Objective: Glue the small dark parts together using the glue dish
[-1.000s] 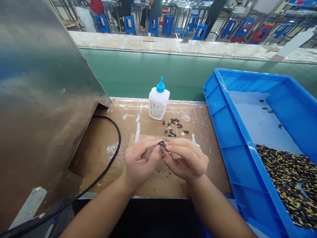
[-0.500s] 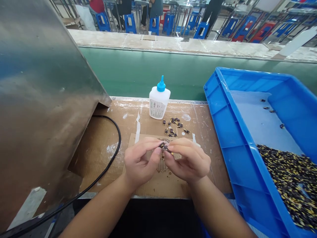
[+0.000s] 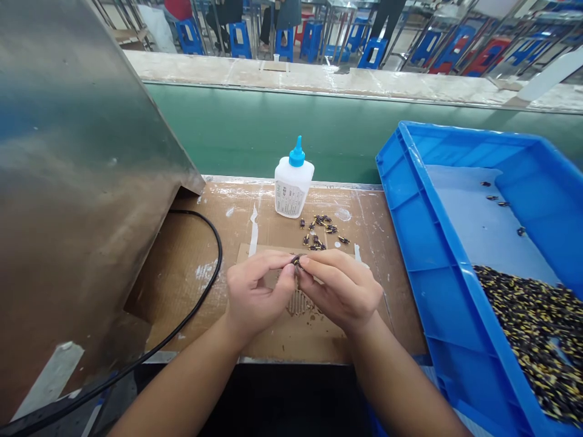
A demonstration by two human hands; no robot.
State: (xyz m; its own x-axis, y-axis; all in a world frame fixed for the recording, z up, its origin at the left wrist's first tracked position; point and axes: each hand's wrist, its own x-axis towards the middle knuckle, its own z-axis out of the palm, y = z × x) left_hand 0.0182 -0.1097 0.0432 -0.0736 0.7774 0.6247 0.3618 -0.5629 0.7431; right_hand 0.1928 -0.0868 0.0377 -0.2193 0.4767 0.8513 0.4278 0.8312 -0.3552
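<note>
Both hands meet over the cardboard, fingertips nearly touching. My left hand (image 3: 259, 291) is closed, pinching a small dark ring-like part (image 3: 296, 261) between thumb and forefinger. From the right, the closed fingers of my right hand (image 3: 341, 288) press at the same spot; what they grip is mostly hidden by the fingertips. Just beyond the hands lie several small black and gold parts (image 3: 331, 229) in a loose cluster. A white bottle (image 3: 291, 188) with a blue pointed cap stands upright behind them.
A blue bin (image 3: 423, 243) at the right holds a heap of black and yellow parts (image 3: 537, 328). A metal housing (image 3: 82, 182) fills the left side, with a black cable (image 3: 220, 249) curving beside it. Beyond the green strip (image 3: 255, 121) are stools and people's legs.
My right hand has shifted slightly left and turned inward, closer to my left fingertips. The gold-tipped part that stuck out of its fingers is now mostly hidden.
</note>
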